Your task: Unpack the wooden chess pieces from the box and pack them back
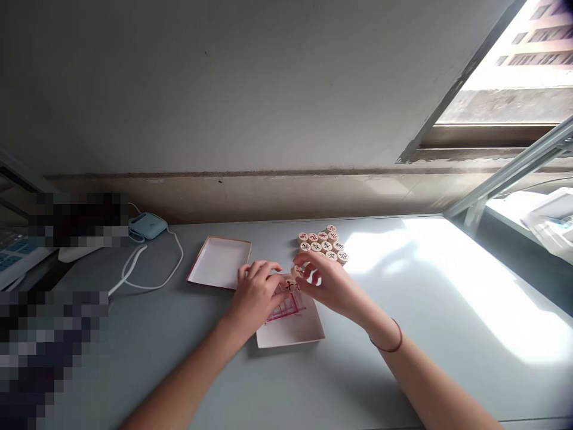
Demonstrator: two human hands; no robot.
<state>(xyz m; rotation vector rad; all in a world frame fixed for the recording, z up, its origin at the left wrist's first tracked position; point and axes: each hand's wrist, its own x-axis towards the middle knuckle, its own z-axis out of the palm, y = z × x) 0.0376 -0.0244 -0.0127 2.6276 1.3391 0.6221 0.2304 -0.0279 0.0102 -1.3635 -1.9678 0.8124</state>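
Two hands work over an open white box tray (293, 334) with red lines drawn on its inside. My left hand (257, 292) reaches over its left side, thumb and forefinger closed at the edge of a round wooden Chinese chess piece (290, 285). From the right comes my right hand (329, 280), its fingers curled round another Chinese chess piece (297, 272) at the tray's far side. Part of a further piece shows beneath the right fingertips. Just beyond the right hand, several chess pieces (316, 246) with red or black characters stand grouped in rows, partly hidden by that hand.
A white-lined box lid (220, 261) lies left of the tray. Farther left are a light-blue device (148, 226) and a white cable (152, 287). The grey table (380, 382) meets a wall behind; sunlight from the window (514, 71) falls on its right side.
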